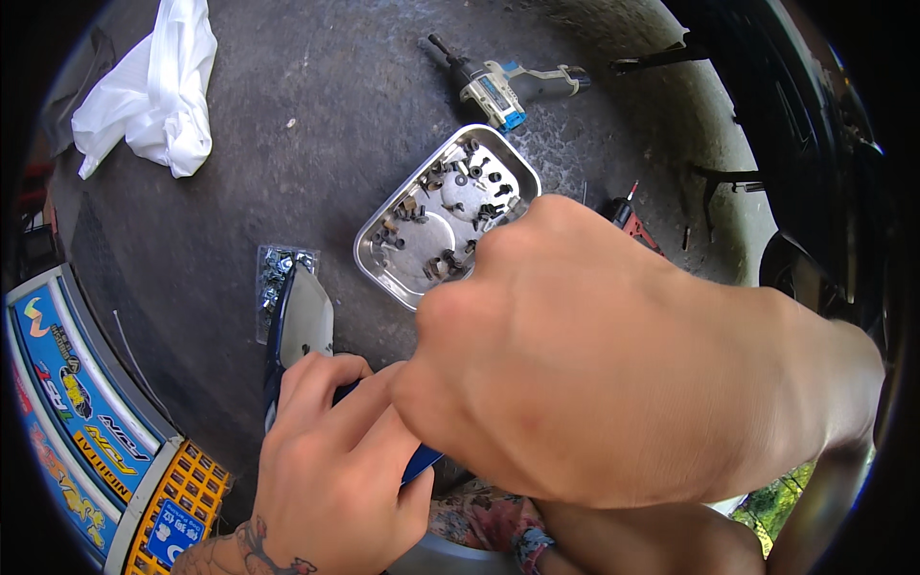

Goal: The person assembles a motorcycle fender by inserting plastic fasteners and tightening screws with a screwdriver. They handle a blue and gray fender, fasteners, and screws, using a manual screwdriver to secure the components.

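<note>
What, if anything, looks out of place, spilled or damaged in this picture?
One small brownish piece lies on the floor, to the right of the red tool. It looks slightly out of place, because many small fasteners are gathered in the metal tray. Nothing looks clearly spilled or damaged.

Floor (240, 230): dark grey, hard, worn and mottled, with pale scuffs and specks; smoothness uneven. Paler, brighter ground (747, 206) along the right side. Display panel (72, 383): lower left, blue, grey-edged, covered in multicoloured stickers. Lattice panel (206, 465): orange-yellow, adjoining, bearing a blue-and-white notice (175, 529). Green foliage (781, 503): lower right edge, brightly lit. Light: daylight in character, soft over the floor. Left margin: dark, red-accented shapes, kind unclear.
</note>
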Available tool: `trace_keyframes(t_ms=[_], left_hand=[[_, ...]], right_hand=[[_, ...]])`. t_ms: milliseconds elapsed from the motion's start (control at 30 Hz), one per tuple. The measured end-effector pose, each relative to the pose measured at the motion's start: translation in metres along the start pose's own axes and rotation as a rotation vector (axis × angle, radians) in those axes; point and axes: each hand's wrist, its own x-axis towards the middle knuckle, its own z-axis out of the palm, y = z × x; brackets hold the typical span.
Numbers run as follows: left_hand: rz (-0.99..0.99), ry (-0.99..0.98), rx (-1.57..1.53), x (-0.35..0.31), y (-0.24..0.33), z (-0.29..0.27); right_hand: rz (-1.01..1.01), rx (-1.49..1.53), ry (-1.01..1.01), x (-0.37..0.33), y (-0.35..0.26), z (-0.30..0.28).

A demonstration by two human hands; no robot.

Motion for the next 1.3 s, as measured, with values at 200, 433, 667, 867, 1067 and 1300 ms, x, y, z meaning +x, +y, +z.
trace_keyframes(t_ms=[200,433,667,867,1067,1300], left_hand=[[0.061,-0.134,0.050,-0.004,-0.004,-0.009],[0.034,-0.122,0.038,-0.004,-0.004,-0.008],[0.009,-0.133,0.026,-0.006,-0.004,-0.010],[0.003,-0.112,0.059,-0.006,-0.006,-0.006],[-0.011,-0.067,0.100,-0.009,-0.002,-0.006],[0.038,-0.080,0.130,-0.013,0.001,-0.012]], right_hand=[[0.012,-0.001,0.142,0.001,-0.007,0.007],[0.010,0.047,0.267,-0.004,-0.010,0.027],[0.053,-0.044,0.348,-0.009,-0.026,0.034],[0.176,-0.030,0.497,-0.008,-0.035,0.063],[0.258,0.088,0.562,-0.020,-0.054,0.067],[0.167,0.211,0.569,-0.040,-0.039,0.058]])
